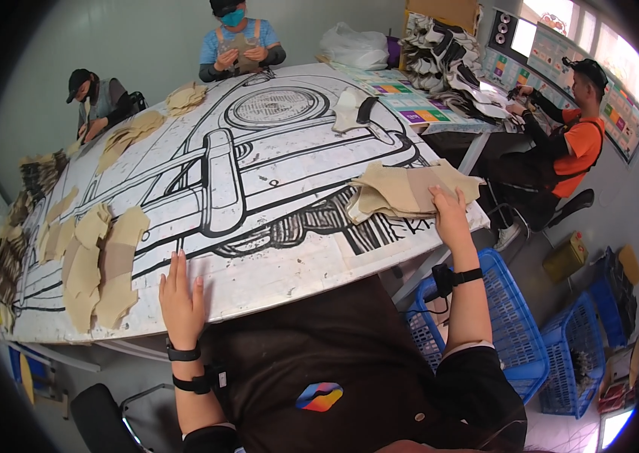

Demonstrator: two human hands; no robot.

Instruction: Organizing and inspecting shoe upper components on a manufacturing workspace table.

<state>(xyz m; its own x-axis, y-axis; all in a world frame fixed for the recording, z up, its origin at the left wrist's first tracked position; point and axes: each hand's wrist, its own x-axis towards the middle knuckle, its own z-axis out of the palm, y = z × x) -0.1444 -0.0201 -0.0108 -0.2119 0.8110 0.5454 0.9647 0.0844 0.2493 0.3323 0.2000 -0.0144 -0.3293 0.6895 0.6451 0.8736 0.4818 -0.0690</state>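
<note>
My left hand (182, 298) lies at the table's near edge, fingers stretched out and holding nothing. To its left, curved tan cut pieces (119, 275) lie in overlapping piles. My right hand (451, 215) rests with spread fingers on the near right side of a stack of tan cut pieces (391, 189), close to the table's right corner. Their layers fan out unevenly at the left end, and a browner band crosses the top piece. Whether they are fabric or leather I cannot tell.
The white table (297, 272) carries a black line drawing. A white piece with a black strip (353, 111) lies toward the far right. Blue plastic baskets (512, 317) stand below on the right. Three co-workers sit around, one in an orange shirt (572, 155) beside a heap of pieces (444, 64).
</note>
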